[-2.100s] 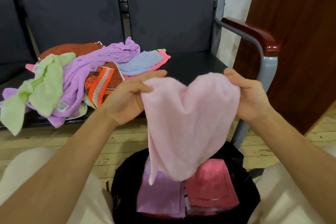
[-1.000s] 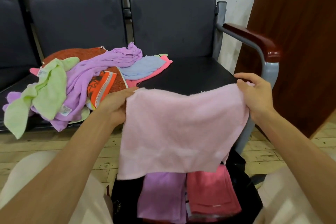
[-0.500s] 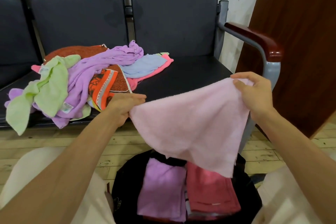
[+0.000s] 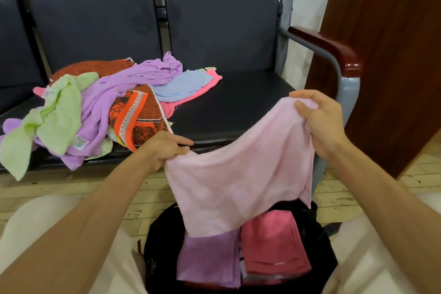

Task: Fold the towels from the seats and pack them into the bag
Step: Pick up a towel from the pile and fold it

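Observation:
A pale pink towel (image 4: 238, 179) hangs spread between my two hands above the bag. My left hand (image 4: 164, 148) pinches its lower left corner near the seat's front edge. My right hand (image 4: 319, 117) grips the upper right corner, held higher. Below, the black bag (image 4: 162, 241) stands open on the floor between my knees, with a folded purple towel (image 4: 207, 260) and a folded deep pink towel (image 4: 274, 246) inside. On the dark seats (image 4: 238, 107) lies a loose pile: a purple towel (image 4: 114, 93), a green one (image 4: 55, 117), an orange patterned one (image 4: 133, 119), a blue one (image 4: 183, 83).
A metal armrest with a red-brown wooden pad (image 4: 331, 48) stands just right of my right hand. A dark wooden panel (image 4: 391, 67) leans against the wall beyond it. The floor (image 4: 71, 186) is pale wooden boards.
The pink towel went from bunched to stretched wide between my hands. My left hand has dropped toward the seat edge while my right stays high, so the towel hangs slanted.

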Tool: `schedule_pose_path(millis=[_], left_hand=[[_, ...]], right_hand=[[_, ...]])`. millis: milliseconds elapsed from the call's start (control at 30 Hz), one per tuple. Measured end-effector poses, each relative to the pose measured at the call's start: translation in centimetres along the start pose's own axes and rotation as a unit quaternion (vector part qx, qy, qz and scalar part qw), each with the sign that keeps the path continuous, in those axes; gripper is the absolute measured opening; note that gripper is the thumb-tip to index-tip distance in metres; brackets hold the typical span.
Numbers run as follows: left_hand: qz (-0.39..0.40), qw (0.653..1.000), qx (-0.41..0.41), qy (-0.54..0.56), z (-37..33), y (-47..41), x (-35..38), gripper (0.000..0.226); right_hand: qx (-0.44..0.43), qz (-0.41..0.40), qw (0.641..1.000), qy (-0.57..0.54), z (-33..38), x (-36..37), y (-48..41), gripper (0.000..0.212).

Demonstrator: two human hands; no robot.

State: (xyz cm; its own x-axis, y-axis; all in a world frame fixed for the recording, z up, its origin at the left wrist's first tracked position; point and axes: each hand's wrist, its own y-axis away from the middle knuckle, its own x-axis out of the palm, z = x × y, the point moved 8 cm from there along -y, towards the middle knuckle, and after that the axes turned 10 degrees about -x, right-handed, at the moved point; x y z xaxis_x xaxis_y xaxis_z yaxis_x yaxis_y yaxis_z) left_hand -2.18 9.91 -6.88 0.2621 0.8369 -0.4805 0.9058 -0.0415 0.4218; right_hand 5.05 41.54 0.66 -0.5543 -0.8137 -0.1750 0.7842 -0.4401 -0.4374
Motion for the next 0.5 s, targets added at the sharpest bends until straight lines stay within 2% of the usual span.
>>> schedule_pose_path(millis=[100, 233, 333, 400, 500], left_hand=[[0.051, 0.986, 0.012, 0.159, -0.8, 0.3, 0.5, 0.031], [0.029, 0.934, 0.086, 0.345, -2.9, 0.5, -2.2, 0.03], [-0.02, 0.891, 0.159, 0.425, -4.1, 1.0, -5.4, 0.029], [-0.049, 0.872, 0.178, 0.453, -4.1, 1.2, -7.0, 0.029], [-0.082, 0.871, 0.165, 0.456, -3.3, 1.1, -7.8, 0.03]], right_hand=[[0.009, 0.007, 1.0, 0.017, -0.3, 0.1, -0.1, 0.022], [-0.004, 0.019, 0.995, 0.096, -0.5, -0.1, -0.6, 0.023], [-0.055, 0.065, 0.971, 0.221, -0.6, -0.3, -1.3, 0.022], [-0.066, 0.079, 0.959, 0.264, -0.9, -0.3, -1.5, 0.018], [-0.005, 0.043, 0.982, 0.184, -1.8, -0.8, -1.6, 0.014]])
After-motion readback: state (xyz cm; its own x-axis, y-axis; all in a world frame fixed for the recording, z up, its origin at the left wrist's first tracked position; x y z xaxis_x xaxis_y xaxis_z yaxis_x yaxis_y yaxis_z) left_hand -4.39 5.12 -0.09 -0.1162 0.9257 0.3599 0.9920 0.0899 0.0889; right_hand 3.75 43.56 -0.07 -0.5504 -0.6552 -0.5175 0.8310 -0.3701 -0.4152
